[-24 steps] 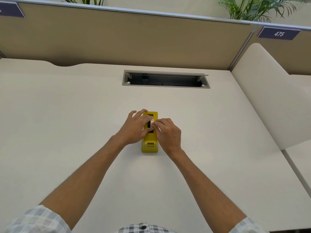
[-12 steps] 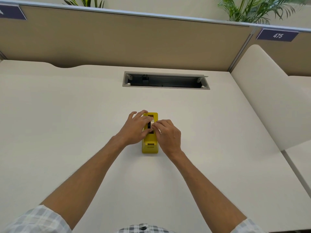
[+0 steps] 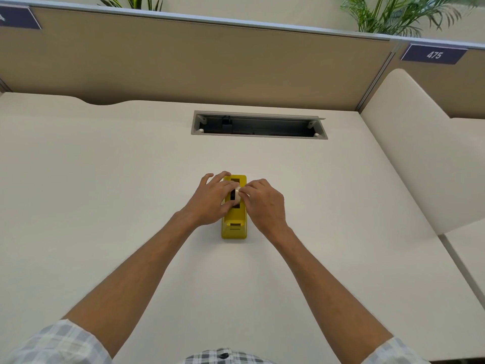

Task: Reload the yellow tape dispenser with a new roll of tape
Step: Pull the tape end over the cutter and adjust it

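Yellow tape dispenser point(image 3: 234, 227) sits lengthwise on the pale desk point(image 3: 105, 206), near its middle, short end with the cutter facing the person. Body: glossy hard plastic, blocky, with a dark well open at the top. Judged rigid and base-heavy enough to stay put under light pressure; smooth sides may slip, so best steadied by the flanks. Tape roll point(image 3: 237, 193) — small, pale, translucent rim — stands on edge in the well, partly hidden by fingers. Likely light, stiff on its core, tacky at the free end; take it by the two flat faces. Left hand point(image 3: 214, 199) rests against the dispenser's left side, fingers curled over the top, thumb and forefinger touching the roll. Right hand point(image 3: 265, 203) pinches the roll from the right with closed fingertips — whether it holds the loose tape end cannot be told. Beyond: cable tray slot point(image 3: 258, 125) in the desk, then the partition panel point(image 3: 183, 61).
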Demonstrator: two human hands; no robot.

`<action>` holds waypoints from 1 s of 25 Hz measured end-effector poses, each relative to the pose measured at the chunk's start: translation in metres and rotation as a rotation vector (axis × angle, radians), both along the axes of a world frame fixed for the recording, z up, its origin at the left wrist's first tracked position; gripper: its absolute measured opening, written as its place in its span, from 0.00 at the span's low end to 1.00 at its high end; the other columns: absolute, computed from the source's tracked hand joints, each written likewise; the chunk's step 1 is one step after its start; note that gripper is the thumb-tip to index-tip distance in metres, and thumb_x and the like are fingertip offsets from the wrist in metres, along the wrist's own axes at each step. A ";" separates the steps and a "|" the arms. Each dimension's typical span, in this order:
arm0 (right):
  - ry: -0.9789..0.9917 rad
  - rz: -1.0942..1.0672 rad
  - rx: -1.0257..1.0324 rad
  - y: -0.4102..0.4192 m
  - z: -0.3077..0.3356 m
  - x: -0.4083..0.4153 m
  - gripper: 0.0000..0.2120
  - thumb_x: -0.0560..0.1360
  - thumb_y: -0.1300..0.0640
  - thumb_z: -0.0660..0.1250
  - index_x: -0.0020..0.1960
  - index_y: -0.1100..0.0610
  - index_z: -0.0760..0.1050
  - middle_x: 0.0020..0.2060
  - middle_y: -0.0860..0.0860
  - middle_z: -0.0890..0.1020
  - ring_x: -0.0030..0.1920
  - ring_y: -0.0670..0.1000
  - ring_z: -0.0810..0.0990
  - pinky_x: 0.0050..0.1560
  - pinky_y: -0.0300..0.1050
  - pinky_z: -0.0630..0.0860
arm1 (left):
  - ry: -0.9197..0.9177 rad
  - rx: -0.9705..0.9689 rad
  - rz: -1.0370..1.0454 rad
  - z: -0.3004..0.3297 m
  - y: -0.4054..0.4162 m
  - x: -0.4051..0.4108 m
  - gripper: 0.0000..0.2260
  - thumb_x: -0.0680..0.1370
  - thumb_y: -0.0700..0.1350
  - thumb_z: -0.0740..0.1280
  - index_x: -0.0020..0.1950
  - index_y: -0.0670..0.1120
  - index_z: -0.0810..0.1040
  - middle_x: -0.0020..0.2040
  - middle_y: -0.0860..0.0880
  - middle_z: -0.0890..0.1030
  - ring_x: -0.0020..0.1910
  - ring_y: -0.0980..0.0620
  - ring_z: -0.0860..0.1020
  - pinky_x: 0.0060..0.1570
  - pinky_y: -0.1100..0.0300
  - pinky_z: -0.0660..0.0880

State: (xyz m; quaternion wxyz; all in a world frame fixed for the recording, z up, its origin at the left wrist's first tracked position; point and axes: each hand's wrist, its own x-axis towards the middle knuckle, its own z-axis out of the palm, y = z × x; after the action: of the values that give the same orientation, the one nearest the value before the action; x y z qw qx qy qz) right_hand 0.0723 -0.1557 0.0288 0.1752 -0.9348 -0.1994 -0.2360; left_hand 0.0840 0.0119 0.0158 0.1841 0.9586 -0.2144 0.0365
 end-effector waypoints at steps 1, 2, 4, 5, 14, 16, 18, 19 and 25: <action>-0.025 0.010 -0.031 -0.001 0.000 0.001 0.04 0.71 0.63 0.73 0.38 0.57 0.82 0.35 0.51 0.84 0.40 0.53 0.81 0.28 0.43 0.74 | 0.001 0.001 0.000 0.000 0.000 0.000 0.17 0.80 0.53 0.61 0.67 0.49 0.73 0.67 0.52 0.75 0.75 0.51 0.59 0.73 0.46 0.52; -0.042 0.025 -0.059 -0.001 0.000 0.001 0.04 0.70 0.64 0.74 0.38 0.57 0.82 0.35 0.51 0.83 0.39 0.53 0.81 0.28 0.43 0.73 | 0.000 0.002 -0.001 0.000 -0.001 0.000 0.17 0.80 0.53 0.61 0.67 0.49 0.73 0.67 0.52 0.75 0.75 0.51 0.59 0.73 0.46 0.52; -0.068 0.045 -0.123 0.000 -0.002 0.002 0.05 0.69 0.66 0.74 0.38 0.58 0.80 0.35 0.51 0.82 0.38 0.53 0.80 0.27 0.43 0.72 | -0.007 -0.002 -0.005 0.001 -0.001 0.000 0.17 0.80 0.53 0.62 0.66 0.49 0.73 0.67 0.52 0.76 0.75 0.51 0.60 0.72 0.47 0.52; -0.075 0.044 -0.154 0.000 -0.003 0.002 0.06 0.68 0.66 0.74 0.38 0.58 0.79 0.35 0.51 0.81 0.38 0.53 0.80 0.27 0.43 0.72 | -0.011 -0.003 -0.006 0.001 0.000 0.000 0.16 0.80 0.52 0.62 0.66 0.49 0.73 0.67 0.52 0.76 0.74 0.51 0.60 0.72 0.47 0.52; 0.119 0.035 -0.275 0.001 -0.007 0.002 0.04 0.79 0.62 0.62 0.51 0.60 0.74 0.44 0.54 0.77 0.42 0.54 0.77 0.31 0.43 0.65 | -0.003 0.019 -0.002 0.000 -0.001 0.000 0.17 0.80 0.54 0.61 0.66 0.49 0.73 0.68 0.52 0.75 0.75 0.51 0.59 0.73 0.47 0.51; 0.248 0.008 -0.163 0.002 -0.010 -0.001 0.07 0.81 0.57 0.57 0.54 0.58 0.72 0.47 0.52 0.76 0.44 0.53 0.77 0.34 0.46 0.70 | -0.011 0.005 -0.003 0.001 0.000 -0.001 0.17 0.80 0.54 0.61 0.66 0.49 0.73 0.67 0.52 0.75 0.75 0.51 0.60 0.72 0.46 0.52; 0.395 -0.083 0.156 0.003 -0.011 -0.006 0.10 0.81 0.50 0.59 0.56 0.55 0.72 0.49 0.48 0.77 0.45 0.50 0.77 0.40 0.48 0.74 | -0.023 -0.011 -0.003 0.001 0.001 -0.001 0.17 0.79 0.54 0.62 0.65 0.49 0.74 0.66 0.52 0.76 0.74 0.50 0.60 0.72 0.46 0.53; 0.469 -0.122 0.318 0.004 -0.011 -0.008 0.11 0.80 0.48 0.61 0.56 0.53 0.73 0.50 0.46 0.78 0.45 0.48 0.78 0.43 0.48 0.75 | -0.028 -0.022 0.001 0.001 0.001 -0.002 0.17 0.79 0.54 0.62 0.65 0.49 0.74 0.66 0.52 0.77 0.74 0.50 0.61 0.72 0.46 0.53; 0.608 -0.255 0.723 0.010 -0.013 -0.007 0.05 0.72 0.50 0.69 0.47 0.49 0.80 0.41 0.40 0.80 0.37 0.34 0.77 0.38 0.36 0.71 | -0.047 -0.131 0.032 0.001 -0.001 -0.002 0.16 0.76 0.52 0.68 0.62 0.48 0.77 0.63 0.51 0.79 0.73 0.50 0.63 0.71 0.47 0.57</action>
State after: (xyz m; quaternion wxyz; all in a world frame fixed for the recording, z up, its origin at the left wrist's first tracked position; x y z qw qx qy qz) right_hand 0.0649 -0.1452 0.0156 0.5087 -0.8576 0.0717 -0.0258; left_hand 0.0816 0.0110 0.0166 0.2405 0.9467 -0.2002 0.0758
